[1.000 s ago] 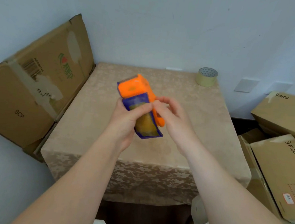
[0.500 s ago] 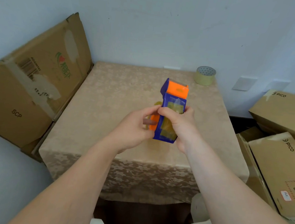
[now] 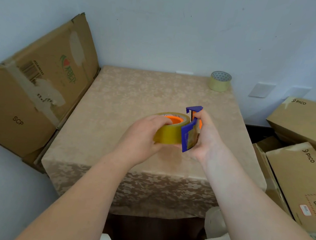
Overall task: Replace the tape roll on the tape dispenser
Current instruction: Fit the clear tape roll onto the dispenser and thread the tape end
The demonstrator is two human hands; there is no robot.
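I hold a blue and orange tape dispenser (image 3: 189,133) above the middle of the table. A yellowish tape roll (image 3: 168,134) sits on its orange hub, lying flat with the hub facing up. My left hand (image 3: 142,135) grips the roll from the left, fingertips over its top rim. My right hand (image 3: 207,137) grips the dispenser's blue frame from the right, thumb near the top. A second, paler tape roll (image 3: 220,83) stands at the table's far right corner.
The table (image 3: 135,103) wears a beige patterned cloth and stands against a pale wall. A large cardboard box (image 3: 32,91) leans at its left. Several cardboard boxes (image 3: 303,140) are stacked at the right.
The dispenser turned from upright to lying on its side, so the roll and orange hub now face up. My left hand moved onto the roll; my right hand shifted to the blue frame.
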